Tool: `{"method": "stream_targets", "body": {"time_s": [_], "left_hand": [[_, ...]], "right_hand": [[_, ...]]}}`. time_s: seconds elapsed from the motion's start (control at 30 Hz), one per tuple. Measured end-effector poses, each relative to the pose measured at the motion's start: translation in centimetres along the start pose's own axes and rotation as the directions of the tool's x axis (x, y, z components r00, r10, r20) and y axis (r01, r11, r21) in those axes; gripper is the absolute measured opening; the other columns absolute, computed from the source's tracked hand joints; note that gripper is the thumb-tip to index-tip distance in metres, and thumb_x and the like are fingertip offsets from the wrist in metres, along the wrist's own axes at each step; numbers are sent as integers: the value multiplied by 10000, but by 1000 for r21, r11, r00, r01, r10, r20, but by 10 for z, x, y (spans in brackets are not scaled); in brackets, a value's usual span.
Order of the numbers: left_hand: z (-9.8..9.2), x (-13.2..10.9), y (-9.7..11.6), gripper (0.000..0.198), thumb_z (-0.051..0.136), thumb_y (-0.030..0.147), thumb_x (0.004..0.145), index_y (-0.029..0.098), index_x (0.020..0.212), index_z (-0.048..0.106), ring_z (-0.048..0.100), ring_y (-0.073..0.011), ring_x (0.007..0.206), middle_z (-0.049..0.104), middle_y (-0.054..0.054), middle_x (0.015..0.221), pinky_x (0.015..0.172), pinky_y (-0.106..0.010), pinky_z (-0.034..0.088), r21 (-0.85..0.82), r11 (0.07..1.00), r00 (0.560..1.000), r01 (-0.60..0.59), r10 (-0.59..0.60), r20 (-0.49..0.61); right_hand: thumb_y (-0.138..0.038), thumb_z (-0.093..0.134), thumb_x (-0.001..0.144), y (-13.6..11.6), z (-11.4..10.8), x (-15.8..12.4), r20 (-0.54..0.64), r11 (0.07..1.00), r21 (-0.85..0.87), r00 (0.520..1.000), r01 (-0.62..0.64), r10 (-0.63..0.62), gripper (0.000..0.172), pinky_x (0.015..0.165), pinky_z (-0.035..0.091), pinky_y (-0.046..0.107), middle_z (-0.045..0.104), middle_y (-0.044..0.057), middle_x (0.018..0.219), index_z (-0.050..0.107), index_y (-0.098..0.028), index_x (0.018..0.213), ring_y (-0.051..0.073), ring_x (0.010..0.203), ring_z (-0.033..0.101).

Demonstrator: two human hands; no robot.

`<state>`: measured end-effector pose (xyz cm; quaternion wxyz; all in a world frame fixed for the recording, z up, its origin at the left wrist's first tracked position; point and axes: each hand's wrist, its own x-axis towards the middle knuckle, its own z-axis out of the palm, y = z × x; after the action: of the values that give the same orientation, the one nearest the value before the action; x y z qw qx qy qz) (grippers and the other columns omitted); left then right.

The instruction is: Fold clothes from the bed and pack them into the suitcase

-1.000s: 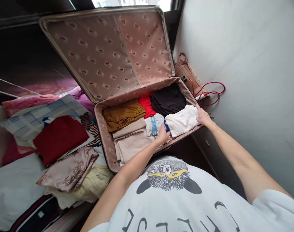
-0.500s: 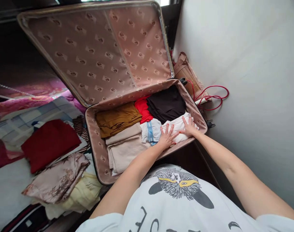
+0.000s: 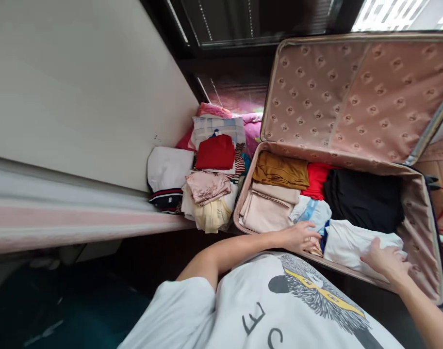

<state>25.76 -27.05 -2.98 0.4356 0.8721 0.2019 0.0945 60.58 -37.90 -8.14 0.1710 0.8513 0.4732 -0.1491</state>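
An open suitcase point(image 3: 423, 232) with pink patterned lining lies before me, with folded clothes inside. My right hand point(image 3: 385, 259) rests open on a folded white garment point(image 3: 347, 240) at the suitcase's near right side, thumb apart from the fingers. My left hand point(image 3: 302, 237) lies with fingers stretched out at the near edge, beside a white and light-blue garment point(image 3: 312, 212). Beige folded cloth point(image 3: 268, 213) is left of that hand. Behind are a mustard-brown garment point(image 3: 279, 169), a red garment point(image 3: 318, 179) and black folded clothing point(image 3: 365, 198).
Left of the suitcase are piles of folded clothes, with a dark red garment point(image 3: 216, 151), a floral pink one point(image 3: 207, 186) and a white one point(image 3: 170, 167). A pale wall panel point(image 3: 79, 87) rises at left. The patterned suitcase lid point(image 3: 316, 92) stands raised behind.
My view has swung left, so the clothes piles come fully into sight. My hands have moved apart, the left one now off the white garment.
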Motion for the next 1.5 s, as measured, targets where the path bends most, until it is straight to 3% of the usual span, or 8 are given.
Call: {"method": "stream_targets", "body": {"time_s": [0.07,0.17,0.27,0.47,0.77,0.93,1.2,1.5], "left_hand": [[-43,-64,-15,325,535,286,1008,152,1237,722,650,-227,1227,668,-165,1307,1109,-384,514,-92,993,953,72,-96,-289],[-106,-161,-51,298,495,221,998,171,1194,715,657,-227,1193,694,-133,1218,1080,-416,536,-77,924,663,375,-325,-674],[-156,-237,-93,360,630,254,926,169,1271,688,590,-296,1310,647,-162,1352,1168,-498,453,44,713,510,700,-456,-729],[-195,-293,-143,678,707,312,887,142,1512,508,318,-386,1553,406,-228,1636,1263,-583,219,345,475,586,810,-625,-516],[-244,-295,-161,470,454,157,966,174,1403,627,654,-279,1197,731,-143,1265,1168,-467,346,381,559,676,737,-629,-384],[-278,-306,-180,446,466,168,964,155,1371,648,696,-242,1111,761,-126,1194,1005,-330,479,348,620,709,703,-644,-287],[-268,-308,-161,521,670,223,892,164,1407,624,682,-302,1195,735,-141,1287,1062,-412,489,336,628,712,702,-617,-336],[-322,-232,-69,522,627,152,846,218,1363,663,729,-232,1094,767,-40,1214,976,-323,553,260,880,878,398,-284,-385]], "right_hand": [[-484,567,892,-30,-28,-8,-6,984,-46,985,170,-170,519,824,488,629,651,378,1172,704,-130,1246,511,1069,695],[-447,499,946,-108,-77,-25,-119,888,72,888,454,-444,503,839,547,492,699,263,1131,655,-110,1284,386,1020,718],[-406,482,979,-209,-121,-51,-274,722,130,725,679,-632,459,889,553,426,701,187,1184,617,-167,1347,312,1045,705],[-285,512,988,-386,-165,-99,-197,427,87,436,900,-878,401,961,526,356,652,152,1294,597,-194,1369,267,1146,645],[-219,664,857,-534,-144,-97,-33,411,-45,409,911,-912,854,1065,453,497,422,234,1575,305,-164,1630,375,1362,477],[-258,613,926,-576,-129,-92,-94,378,-29,374,925,-923,787,1107,392,535,334,207,1673,300,-205,1646,383,1479,344],[-160,429,1002,-593,-184,-95,74,334,-74,339,940,-938,344,761,417,288,757,161,1045,670,-143,1247,228,920,682],[-212,476,931,-467,-304,-103,-143,351,-85,337,932,-931,266,683,284,252,674,43,828,688,-155,1082,144,752,563]]}}
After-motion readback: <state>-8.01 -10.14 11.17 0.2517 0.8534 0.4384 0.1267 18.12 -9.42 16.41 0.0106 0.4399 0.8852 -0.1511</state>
